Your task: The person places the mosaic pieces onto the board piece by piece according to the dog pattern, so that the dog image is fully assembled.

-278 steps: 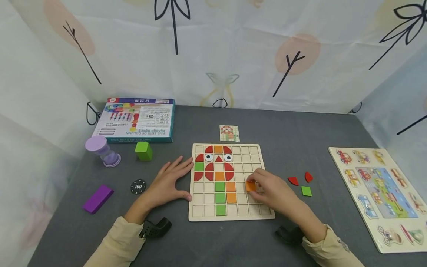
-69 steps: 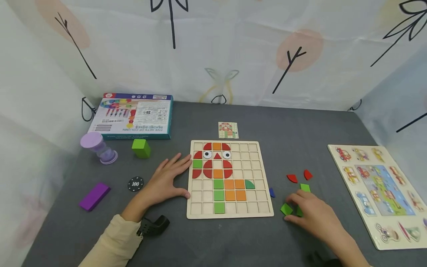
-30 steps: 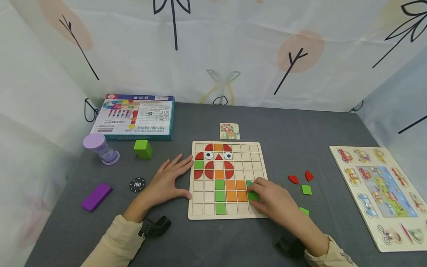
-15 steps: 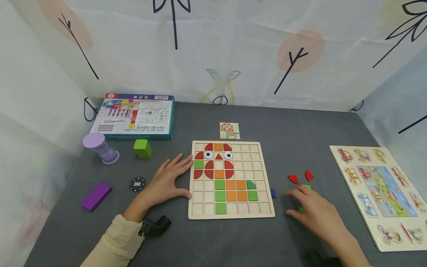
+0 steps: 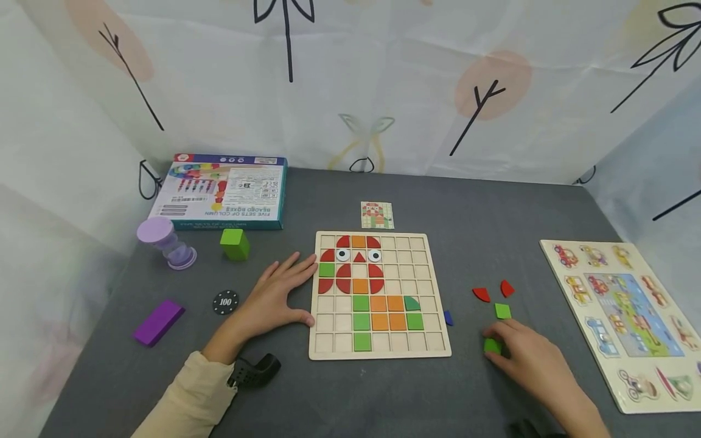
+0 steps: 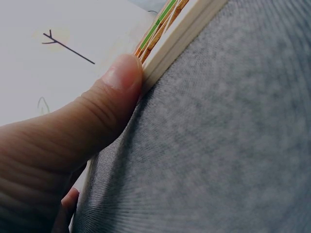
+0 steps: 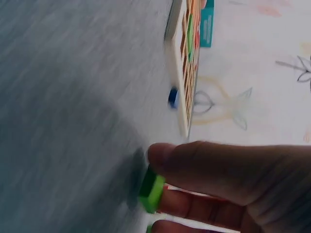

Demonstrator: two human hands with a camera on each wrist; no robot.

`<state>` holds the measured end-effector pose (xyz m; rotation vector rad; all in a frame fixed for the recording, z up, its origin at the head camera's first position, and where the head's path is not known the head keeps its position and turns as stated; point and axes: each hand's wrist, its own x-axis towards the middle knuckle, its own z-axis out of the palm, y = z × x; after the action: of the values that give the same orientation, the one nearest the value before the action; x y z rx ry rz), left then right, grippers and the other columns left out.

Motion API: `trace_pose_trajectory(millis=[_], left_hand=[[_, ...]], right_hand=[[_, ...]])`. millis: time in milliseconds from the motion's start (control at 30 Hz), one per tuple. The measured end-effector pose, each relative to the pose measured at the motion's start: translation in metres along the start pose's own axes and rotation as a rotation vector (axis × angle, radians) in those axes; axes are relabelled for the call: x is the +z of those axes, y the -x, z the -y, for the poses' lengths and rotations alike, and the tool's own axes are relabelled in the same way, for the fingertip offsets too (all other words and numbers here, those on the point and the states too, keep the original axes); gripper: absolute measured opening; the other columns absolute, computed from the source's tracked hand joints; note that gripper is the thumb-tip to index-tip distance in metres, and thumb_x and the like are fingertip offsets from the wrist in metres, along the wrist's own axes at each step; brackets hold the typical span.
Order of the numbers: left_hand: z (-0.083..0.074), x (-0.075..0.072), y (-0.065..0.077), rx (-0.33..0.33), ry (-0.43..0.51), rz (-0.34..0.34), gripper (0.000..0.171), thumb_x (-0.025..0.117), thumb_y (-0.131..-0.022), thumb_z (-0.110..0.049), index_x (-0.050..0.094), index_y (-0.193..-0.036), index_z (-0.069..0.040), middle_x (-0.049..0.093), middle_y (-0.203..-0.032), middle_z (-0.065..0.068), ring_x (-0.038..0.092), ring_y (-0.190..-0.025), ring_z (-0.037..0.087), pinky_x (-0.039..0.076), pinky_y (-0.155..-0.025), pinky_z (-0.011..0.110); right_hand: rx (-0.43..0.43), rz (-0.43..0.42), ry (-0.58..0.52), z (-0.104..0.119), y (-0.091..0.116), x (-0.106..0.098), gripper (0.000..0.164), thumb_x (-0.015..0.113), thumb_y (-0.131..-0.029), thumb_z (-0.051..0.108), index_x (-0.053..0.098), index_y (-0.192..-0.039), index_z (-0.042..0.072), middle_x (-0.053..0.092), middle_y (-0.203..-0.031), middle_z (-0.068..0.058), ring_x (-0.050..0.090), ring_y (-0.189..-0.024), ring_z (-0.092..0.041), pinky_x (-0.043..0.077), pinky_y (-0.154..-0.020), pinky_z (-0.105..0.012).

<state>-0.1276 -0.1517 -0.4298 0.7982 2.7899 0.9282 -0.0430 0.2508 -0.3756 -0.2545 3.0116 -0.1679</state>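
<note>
In the head view, a wooden grid board (image 5: pixel 405 347) lies mid-table, with red, orange and green pieces and two eye pieces set in its cells. My left hand (image 5: pixel 276 307) has its fingers spread against the board's left edge; the left wrist view shows the thumb (image 6: pixel 121 80) on that edge. Right of the board, my right hand (image 5: pixel 531 359) pinches a green square tile (image 7: pixel 152 191) between thumb and fingers, low over the table. Another green square (image 5: pixel 502 311) and two red curved pieces (image 5: pixel 481 294) lie just beyond that hand. A small blue piece (image 5: pixel 448 317) lies by the board's right edge.
Behind the board lies a small pattern card (image 5: pixel 376 215). At left are a flat box (image 5: pixel 219 191), a purple hourglass (image 5: pixel 170 246), a green cube (image 5: pixel 235 245), a black 100 chip (image 5: pixel 226 302) and a purple block (image 5: pixel 159 323). A picture puzzle board (image 5: pixel 569 304) occupies the right.
Orange and green tiles and a green quarter-round have been added on the board's right half. My right hand has left the board and now holds another green tile. The left hand stays put.
</note>
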Motion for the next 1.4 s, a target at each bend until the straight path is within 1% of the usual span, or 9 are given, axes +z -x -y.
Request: trace_pose_trajectory(millis=[67,200,267,333,467,733,1133,1267,1400], left_hand=[[0.0,0.0,-0.001,-0.002,0.004,-0.001,0.101,0.071,-0.058,-0.057,0.028,-0.141,-0.017,0.022,-0.147,-0.005,0.009,-0.136,0.024,0.003,-0.105,0.051],[-0.001,-0.001,-0.001,-0.002,0.006,0.0,0.101,0.071,-0.058,-0.056,0.029,-0.14,-0.017,0.022,-0.147,-0.004,0.009,-0.136,0.025,0.002,-0.105,0.051],[-0.001,-0.001,-0.001,0.0,0.006,0.001,0.101,0.071,-0.058,-0.056,0.029,-0.14,-0.017,0.022,-0.147,-0.004,0.009,-0.136,0.025,0.002,-0.105,0.051],[-0.001,-0.001,-0.001,0.002,0.003,0.001,0.101,0.071,-0.058,-0.056,0.028,-0.141,-0.017,0.021,-0.147,-0.005,0.009,-0.136,0.025,0.003,-0.105,0.051],[-0.001,0.001,-0.002,0.006,0.002,0.002,0.101,0.071,-0.058,-0.057,0.028,-0.141,-0.018,0.021,-0.147,-0.005,0.009,-0.136,0.025,0.003,-0.105,0.051],[-0.003,0.0,-0.003,0.008,0.004,0.002,0.101,0.071,-0.058,-0.057,0.028,-0.141,-0.018,0.021,-0.147,-0.004,0.008,-0.136,0.024,0.002,-0.105,0.051],[-0.003,-0.001,-0.002,0.003,0.007,0.005,0.101,0.071,-0.058,-0.056,0.028,-0.141,-0.018,0.021,-0.147,-0.004,0.009,-0.136,0.024,0.002,-0.105,0.051],[-0.002,-0.001,-0.002,-0.002,0.005,0.006,0.101,0.071,-0.058,-0.055,0.028,-0.141,-0.017,0.022,-0.147,-0.003,0.009,-0.136,0.025,0.003,-0.105,0.051],[-0.002,-0.001,-0.001,-0.004,0.005,0.007,0.101,0.071,-0.058,-0.056,0.028,-0.141,-0.017,0.021,-0.147,-0.003,0.009,-0.136,0.025,0.002,-0.105,0.051]], right_hand=[[-0.06,-0.047,0.002,0.008,-0.003,-0.001,0.028,0.079,-0.062,0.019,0.064,-0.085,0.018,0.057,-0.083,0.007,0.052,-0.071,-0.007,0.046,-0.061,-0.032],[-0.224,-0.116,-0.001,0.031,-0.011,-0.001,0.03,0.079,-0.062,0.02,0.063,-0.087,0.02,0.055,-0.083,0.012,0.05,-0.074,-0.003,0.046,-0.061,-0.026],[-0.305,-0.121,-0.004,0.043,-0.015,0.0,0.03,0.078,-0.063,0.02,0.063,-0.089,0.021,0.054,-0.086,0.013,0.05,-0.077,-0.002,0.047,-0.062,-0.024],[-0.364,-0.115,-0.012,0.054,-0.019,0.002,0.031,0.078,-0.064,0.02,0.062,-0.091,0.021,0.054,-0.088,0.013,0.05,-0.079,-0.002,0.047,-0.062,-0.024],[-0.436,-0.103,-0.014,0.067,-0.024,0.006,0.03,0.077,-0.065,0.019,0.062,-0.091,0.021,0.054,-0.088,0.013,0.051,-0.08,-0.004,0.047,-0.061,-0.024],[-0.466,-0.131,0.001,0.073,-0.026,0.009,0.03,0.079,-0.063,0.021,0.066,-0.089,0.023,0.054,-0.088,0.014,0.052,-0.078,-0.002,0.048,-0.066,-0.024],[-0.455,-0.115,0.008,0.076,-0.026,0.011,0.028,0.078,-0.065,0.026,0.066,-0.091,0.024,0.054,-0.089,0.013,0.05,-0.076,-0.003,0.047,-0.065,-0.024],[-0.42,-0.12,0.005,0.071,-0.026,0.006,0.032,0.078,-0.064,0.025,0.066,-0.094,0.024,0.055,-0.089,0.013,0.051,-0.078,-0.003,0.048,-0.065,-0.023],[-0.34,-0.166,0.003,0.052,-0.027,-0.002,0.034,0.078,-0.065,0.024,0.066,-0.097,0.019,0.057,-0.09,0.009,0.054,-0.077,-0.004,0.047,-0.061,-0.024]])
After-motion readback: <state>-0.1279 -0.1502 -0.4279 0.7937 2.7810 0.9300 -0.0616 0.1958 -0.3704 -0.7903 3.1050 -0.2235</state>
